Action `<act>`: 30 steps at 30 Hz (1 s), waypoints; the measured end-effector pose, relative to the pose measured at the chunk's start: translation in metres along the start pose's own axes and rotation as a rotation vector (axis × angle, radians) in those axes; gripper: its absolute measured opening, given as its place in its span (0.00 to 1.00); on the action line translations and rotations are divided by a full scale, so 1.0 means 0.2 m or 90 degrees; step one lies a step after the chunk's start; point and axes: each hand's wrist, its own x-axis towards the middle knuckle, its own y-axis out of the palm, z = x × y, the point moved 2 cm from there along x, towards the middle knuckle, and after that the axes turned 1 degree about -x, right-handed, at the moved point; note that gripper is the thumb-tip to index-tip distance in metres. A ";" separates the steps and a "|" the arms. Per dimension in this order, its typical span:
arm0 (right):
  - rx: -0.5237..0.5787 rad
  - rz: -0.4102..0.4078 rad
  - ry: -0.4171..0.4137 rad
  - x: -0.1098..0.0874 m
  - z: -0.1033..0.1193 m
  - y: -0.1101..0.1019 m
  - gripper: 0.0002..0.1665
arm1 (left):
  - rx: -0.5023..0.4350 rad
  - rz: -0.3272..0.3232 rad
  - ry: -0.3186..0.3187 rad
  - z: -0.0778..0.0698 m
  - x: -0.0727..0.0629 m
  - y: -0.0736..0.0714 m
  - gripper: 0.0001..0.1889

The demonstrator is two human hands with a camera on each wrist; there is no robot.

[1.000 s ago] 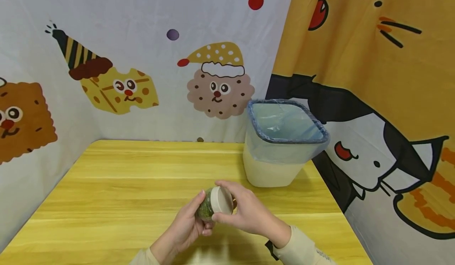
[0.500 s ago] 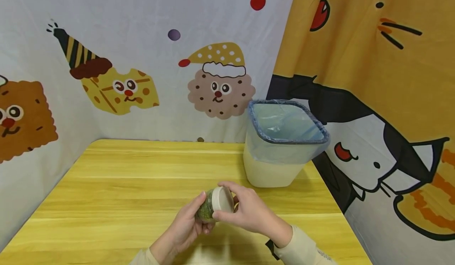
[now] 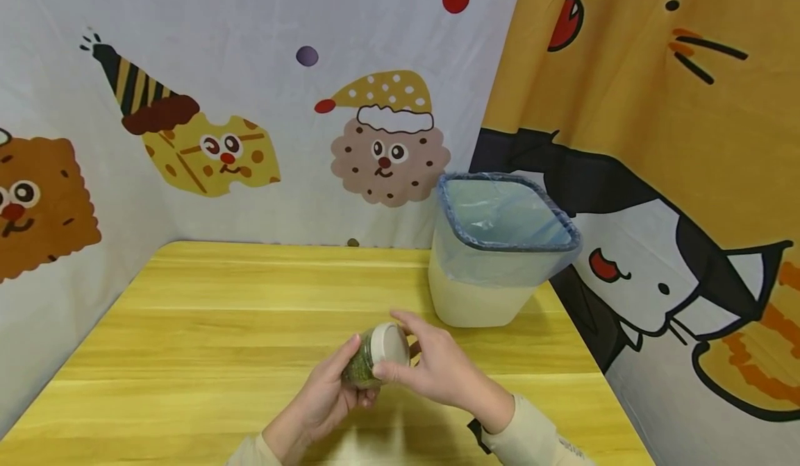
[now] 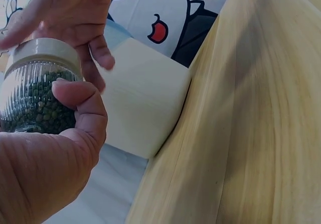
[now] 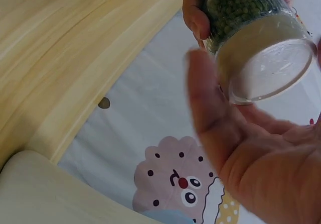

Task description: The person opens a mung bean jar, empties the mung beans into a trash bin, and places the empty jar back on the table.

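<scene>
A small ribbed clear jar (image 3: 358, 369), full of small green bean-like grains, is held tilted above the table with its pale lid (image 3: 392, 345) facing right. My left hand (image 3: 323, 394) grips the jar's body, thumb along the near side (image 4: 75, 96) and fingers underneath. Around the lid, my right hand (image 3: 439, 369) has its fingers loosely spread. Its thumb lies at the lid's near edge, while the index finger stands off the rim. In the right wrist view the thumb is blurred beside the lid, which sits on the jar.
A whitish bin (image 3: 471, 299) lined with a bluish plastic bag stands at the table's back right. The wood-grain table (image 3: 219, 341) stretches below the hands. Cartoon-printed curtains (image 3: 237, 21) close off the back and sides.
My right hand's fingers have loosened and spread from the lid, the index finger lifting off its rim. My left hand keeps the jar in nearly the same place.
</scene>
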 end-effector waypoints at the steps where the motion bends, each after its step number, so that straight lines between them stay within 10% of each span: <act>1: 0.002 -0.002 -0.001 0.00 0.00 0.00 0.48 | -0.002 0.004 0.000 0.00 0.00 0.00 0.26; 30: 0.023 -0.059 -0.050 -0.01 0.01 -0.04 0.43 | -0.084 0.080 0.058 -0.03 -0.01 -0.01 0.26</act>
